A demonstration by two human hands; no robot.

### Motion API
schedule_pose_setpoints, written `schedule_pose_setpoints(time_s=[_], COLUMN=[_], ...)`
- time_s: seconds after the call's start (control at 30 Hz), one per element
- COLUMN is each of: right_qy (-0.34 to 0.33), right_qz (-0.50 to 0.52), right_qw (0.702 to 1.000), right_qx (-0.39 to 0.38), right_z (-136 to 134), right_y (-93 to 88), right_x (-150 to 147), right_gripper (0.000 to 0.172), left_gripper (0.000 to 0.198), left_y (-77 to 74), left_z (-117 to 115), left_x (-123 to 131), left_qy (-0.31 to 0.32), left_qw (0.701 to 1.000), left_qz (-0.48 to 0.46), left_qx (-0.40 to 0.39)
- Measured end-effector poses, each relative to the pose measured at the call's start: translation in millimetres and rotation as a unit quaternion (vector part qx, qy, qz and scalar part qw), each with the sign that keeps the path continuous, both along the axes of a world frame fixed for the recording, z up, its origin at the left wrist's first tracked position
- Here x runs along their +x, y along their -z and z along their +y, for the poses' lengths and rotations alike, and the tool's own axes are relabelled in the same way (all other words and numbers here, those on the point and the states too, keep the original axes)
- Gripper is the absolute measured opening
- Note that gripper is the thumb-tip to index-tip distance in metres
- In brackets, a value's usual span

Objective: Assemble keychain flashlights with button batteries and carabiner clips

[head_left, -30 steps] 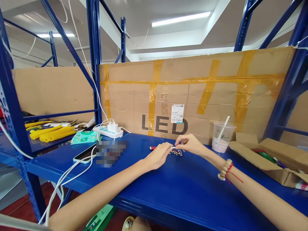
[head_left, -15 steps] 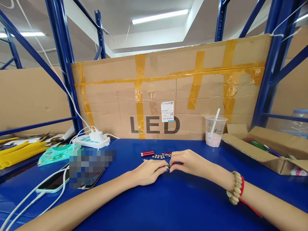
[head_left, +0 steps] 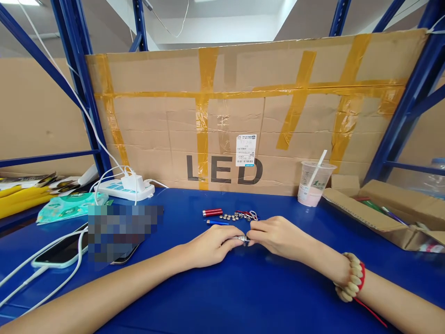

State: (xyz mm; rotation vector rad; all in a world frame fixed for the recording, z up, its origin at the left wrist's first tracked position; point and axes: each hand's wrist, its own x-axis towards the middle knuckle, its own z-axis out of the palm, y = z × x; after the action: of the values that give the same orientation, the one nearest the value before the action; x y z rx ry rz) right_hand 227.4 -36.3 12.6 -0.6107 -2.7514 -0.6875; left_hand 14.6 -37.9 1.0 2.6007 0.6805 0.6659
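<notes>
My left hand (head_left: 212,244) and my right hand (head_left: 274,235) meet at the middle of the blue shelf top (head_left: 222,287), both pinched on one small silver metal cylinder (head_left: 240,239) held between their fingertips. Just behind them lie a red tube (head_left: 212,213), a blue tube (head_left: 217,222), a row of several small button cells (head_left: 233,216) and a key ring with red parts (head_left: 249,214). A bead bracelet with a red cord (head_left: 351,277) sits on my right wrist.
A taped cardboard sheet marked LED (head_left: 243,116) stands at the back. A plastic cup with a straw (head_left: 314,183) and an open cardboard box (head_left: 385,211) are at right. At left lie a power strip (head_left: 125,189), a phone on a white cable (head_left: 59,254) and a wipes pack (head_left: 69,206).
My hands have drawn back from the pile of parts toward me, bringing the small silver cylinder with them. The camera has tilted down and swung slightly right.
</notes>
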Motion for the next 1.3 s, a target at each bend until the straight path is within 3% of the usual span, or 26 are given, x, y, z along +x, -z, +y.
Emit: schedule_pose_setpoints(time_s=[0.17,0.27,0.3,0.37,0.43,0.5,0.63,0.97,1.03,1.17,1.3], right_qy=[0.002,0.029,0.045,0.077,0.091,0.078,0.057,0.084,0.098,0.123,0.130], right_qz=[0.054,0.153,0.194,0.260,0.300,0.330,0.368,0.389,0.412,0.447,0.493], right_qw=[0.997,0.968,0.941,0.858,0.777,0.728,0.668,0.633,0.648,0.707,0.723], right_qx=[-0.058,-0.198,-0.275,-0.436,-0.546,-0.596,-0.644,-0.664,-0.633,-0.534,-0.466], right_z=[-11,-20,-22,-25,-25,-21,-12,-7,-6,-7,-8], right_y=[8.3,11.7,12.3,12.9,13.4,14.4,16.8,14.9,14.9,13.5,12.4], right_x=[-4,-11,-14,-19,-22,-24,-22,-20,-20,-21,-20], right_gripper=[0.034,0.034,0.035,0.039,0.044,0.046,0.050,0.050,0.047,0.038,0.035], left_gripper=[0.027,0.028,0.030,0.032,0.032,0.030,0.025,0.021,0.022,0.025,0.026], left_y=[3.3,5.3,5.9,6.9,7.6,7.6,5.3,2.2,1.2,-0.2,0.2], left_z=[-10,-14,-14,-15,-14,-12,-8,-5,-5,-4,-2], left_x=[0,0,0,0,1,2,5,6,6,6,6], left_qy=[-0.008,-0.036,-0.044,-0.053,-0.054,-0.057,-0.077,-0.098,-0.112,-0.149,-0.146], left_qw=[0.999,0.997,0.995,0.992,0.989,0.988,0.989,0.987,0.984,0.973,0.973], left_qz=[0.016,0.011,0.011,0.010,0.000,-0.026,-0.079,-0.120,-0.129,-0.150,-0.146], left_qx=[0.043,0.074,0.087,0.116,0.138,0.139,0.098,-0.033,-0.059,-0.092,-0.099])
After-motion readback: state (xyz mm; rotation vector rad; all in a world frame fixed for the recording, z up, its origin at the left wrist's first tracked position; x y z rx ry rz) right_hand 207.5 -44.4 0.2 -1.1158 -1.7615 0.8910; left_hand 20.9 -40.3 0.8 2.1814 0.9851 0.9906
